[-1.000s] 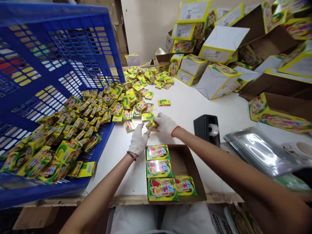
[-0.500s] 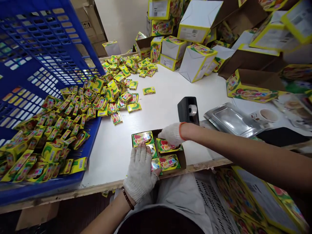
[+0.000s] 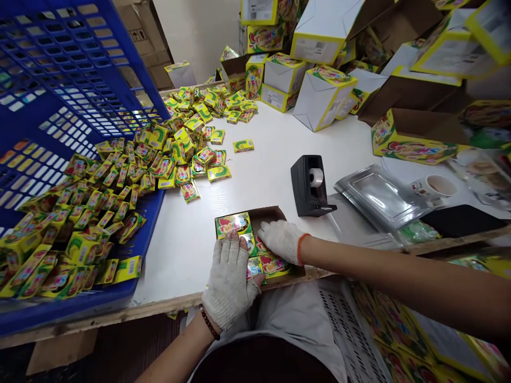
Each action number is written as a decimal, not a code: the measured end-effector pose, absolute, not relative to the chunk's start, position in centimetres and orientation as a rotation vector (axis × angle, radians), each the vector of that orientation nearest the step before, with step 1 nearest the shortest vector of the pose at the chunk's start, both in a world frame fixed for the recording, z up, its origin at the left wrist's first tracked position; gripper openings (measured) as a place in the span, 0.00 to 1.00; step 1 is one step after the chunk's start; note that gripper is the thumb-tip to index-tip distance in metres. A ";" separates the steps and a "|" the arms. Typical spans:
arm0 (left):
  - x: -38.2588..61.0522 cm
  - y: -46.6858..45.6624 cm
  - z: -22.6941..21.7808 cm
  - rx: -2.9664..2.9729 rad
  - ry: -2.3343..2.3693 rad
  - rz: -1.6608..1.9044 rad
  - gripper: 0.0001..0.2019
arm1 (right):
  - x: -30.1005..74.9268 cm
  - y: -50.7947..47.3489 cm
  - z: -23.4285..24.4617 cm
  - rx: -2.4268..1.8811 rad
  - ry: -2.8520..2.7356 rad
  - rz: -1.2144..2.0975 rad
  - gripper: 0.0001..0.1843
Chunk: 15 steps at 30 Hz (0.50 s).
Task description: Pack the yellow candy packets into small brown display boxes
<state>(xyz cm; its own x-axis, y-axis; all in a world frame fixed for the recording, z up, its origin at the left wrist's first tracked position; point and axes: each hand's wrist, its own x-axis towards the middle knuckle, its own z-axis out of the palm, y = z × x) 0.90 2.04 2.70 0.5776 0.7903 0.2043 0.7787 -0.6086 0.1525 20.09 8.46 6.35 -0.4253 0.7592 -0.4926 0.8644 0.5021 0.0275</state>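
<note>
At the table's front edge lies a shallow open cardboard box holding several yellow-green candy packets side by side. My left hand, in a white knit glove with bare fingertips, rests flat over the left packets, fingers stretched out. My right hand, gloved with an orange cuff, presses down on a packet in the right column, which it mostly covers. Its fingers point left, and the thumb is hidden. Behind that hand the box's brown bottom shows at the far right corner.
On the left a blue plastic basket lies tipped, small packets spilling onto the white table. A black tape dispenser and clear plastic trays are at right, near a paper cup. Printed cartons are piled behind.
My right hand has moved down and toward me, and the packet under it now lies lower in the box. More of the tape dispenser shows. My left hand has stayed in place.
</note>
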 end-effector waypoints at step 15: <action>0.7 2.1 2.8 2.795 1.381 0.410 0.34 | 18.2 12.0 8.5 1.547 2.240 -0.361 0.09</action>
<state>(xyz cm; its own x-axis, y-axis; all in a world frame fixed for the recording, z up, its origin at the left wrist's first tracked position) 0.73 2.10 2.81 0.5799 0.7805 0.2333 0.7813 -0.6140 0.1121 18.20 12.04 8.46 -0.3127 0.8328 -0.4568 0.9341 0.3567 0.0109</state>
